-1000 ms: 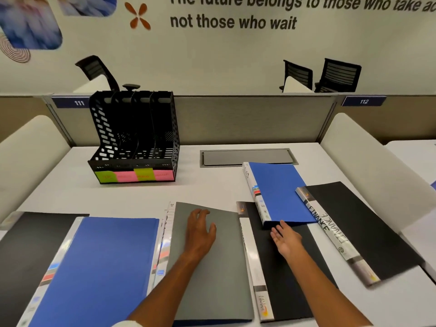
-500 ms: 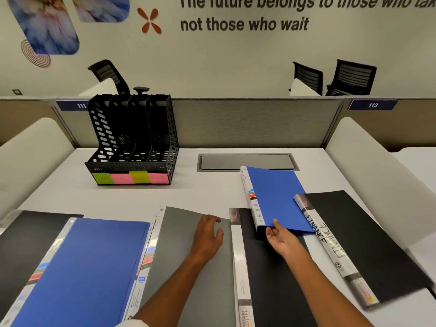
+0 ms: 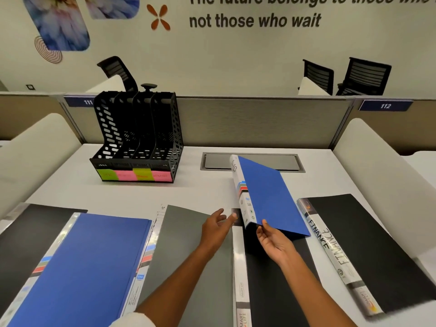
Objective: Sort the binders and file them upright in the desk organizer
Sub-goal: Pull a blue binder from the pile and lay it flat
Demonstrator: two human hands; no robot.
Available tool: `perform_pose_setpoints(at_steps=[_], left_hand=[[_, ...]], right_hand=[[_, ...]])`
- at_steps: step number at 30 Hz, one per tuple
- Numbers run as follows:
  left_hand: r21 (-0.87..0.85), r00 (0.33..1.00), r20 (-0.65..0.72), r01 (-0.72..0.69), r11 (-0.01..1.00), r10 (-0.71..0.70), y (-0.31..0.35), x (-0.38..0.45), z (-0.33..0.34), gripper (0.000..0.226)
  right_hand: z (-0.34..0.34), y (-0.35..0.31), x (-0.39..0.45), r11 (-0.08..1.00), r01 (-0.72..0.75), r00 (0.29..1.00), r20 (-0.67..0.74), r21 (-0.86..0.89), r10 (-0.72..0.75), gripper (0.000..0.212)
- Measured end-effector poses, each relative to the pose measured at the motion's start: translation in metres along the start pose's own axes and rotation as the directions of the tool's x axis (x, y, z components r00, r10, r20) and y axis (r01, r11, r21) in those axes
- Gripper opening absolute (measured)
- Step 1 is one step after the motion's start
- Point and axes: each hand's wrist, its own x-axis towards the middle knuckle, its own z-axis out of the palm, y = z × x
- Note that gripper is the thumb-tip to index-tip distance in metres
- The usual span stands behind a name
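Bright, even indoor light; soft shadows, wide-angle bowing, blurred lower edges.

A white desk (image 3: 193, 194) carries everything. At its back left stands a black organizer (image 3: 139, 135) with 4 slots, upright, with green and pink notes along its front edge. A grey hatch (image 3: 259, 161) is set into the desk at the back middle. Along the near edge, flat binders lie side by side: a black binder (image 3: 30, 234) at far left, a blue binder (image 3: 80, 267) overlapping it, a grey binder (image 3: 188, 267) next, then a black binder with a white spine (image 3: 271, 279). At right lies a black binder marked FINANCE (image 3: 368, 244).
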Motion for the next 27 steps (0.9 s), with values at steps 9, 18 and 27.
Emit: perform_pose_setpoints(at_steps=[9,18,27], left_hand=[[-0.49,0.997,0.038,0.083,0.868,-0.073,0.017,0.008,-0.003,0.046],[-0.557,0.989,-0.085,0.054,0.829,-0.122,0.001,0.01,-0.04,0.031],[-0.537,0.983,-0.135,0.033,0.843,-0.124,-0.009,0.006,-0.091,0.026]], right_hand=[[0.023,0.038,-0.018,0.989,-0.036,0.984,0.166,-0.144,0.06,0.037],[0.032,0.048,-0.008,0.873,0.065,0.994,0.108,-0.483,-0.014,0.036],[0.035,0.018,0.028,0.824,0.22,0.942,-0.107,-0.522,-0.319,0.047]])
